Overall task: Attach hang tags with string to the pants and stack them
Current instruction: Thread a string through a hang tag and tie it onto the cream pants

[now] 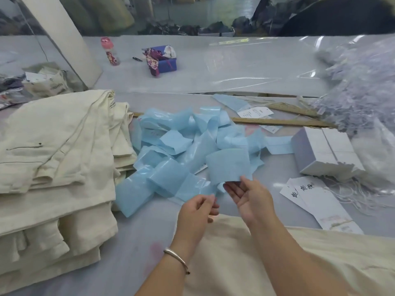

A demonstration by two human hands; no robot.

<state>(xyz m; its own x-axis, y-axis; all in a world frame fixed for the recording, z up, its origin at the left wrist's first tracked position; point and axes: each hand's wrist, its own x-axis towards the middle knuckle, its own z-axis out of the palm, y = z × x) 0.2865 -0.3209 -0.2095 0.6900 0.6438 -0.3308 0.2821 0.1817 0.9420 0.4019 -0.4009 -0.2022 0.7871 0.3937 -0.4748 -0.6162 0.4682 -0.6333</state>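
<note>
My right hand [250, 196] is palm up, its thumb and fingertips pinching the lower edge of a light blue paper piece [228, 165]. Just left of it, my left hand [197, 210] has its fingertips pinched together; I see nothing clearly between them. Both hands hover at the near edge of a loose pile of blue paper pieces [171, 144]. A cream pair of pants [320, 263] lies under my forearms at the bottom right. A stack of folded cream pants [53, 157] sits on the left. White hang tags [310, 196] with strings lie at the right.
A white box [327, 154] stands right of the blue pile, with a plastic bag of bundled strings [359, 92] behind it. A wooden ruler [277, 122] lies across the grey table [235, 67]. A blue box [165, 61] and a pink-capped bottle [110, 51] stand farther back.
</note>
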